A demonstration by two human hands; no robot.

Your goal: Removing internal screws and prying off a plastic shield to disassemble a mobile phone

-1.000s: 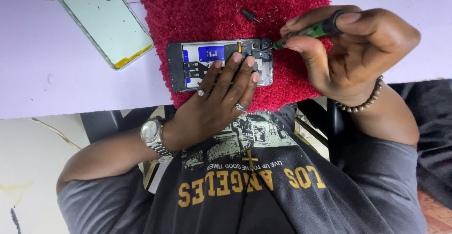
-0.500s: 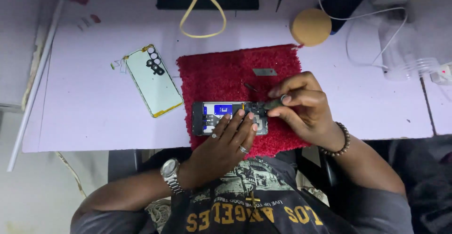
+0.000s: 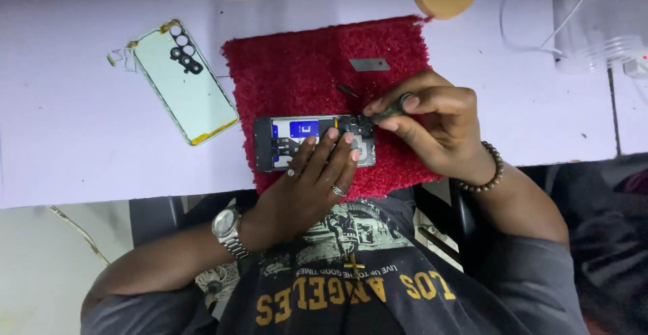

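The opened phone lies on the red mat at desk centre, unmoved since a second ago. Left hand stays flat on it, fingers spread, gripping nothing. Right hand, at 3 o'clock, keeps its fingers pinched on a screwdriver, tip at the phone's upper corner. The removed back cover lies at 10 o'clock.

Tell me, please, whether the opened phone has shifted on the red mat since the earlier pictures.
No. The opened phone still lies along the red mat's edge nearest the person, under the left hand; only the camera view changed.
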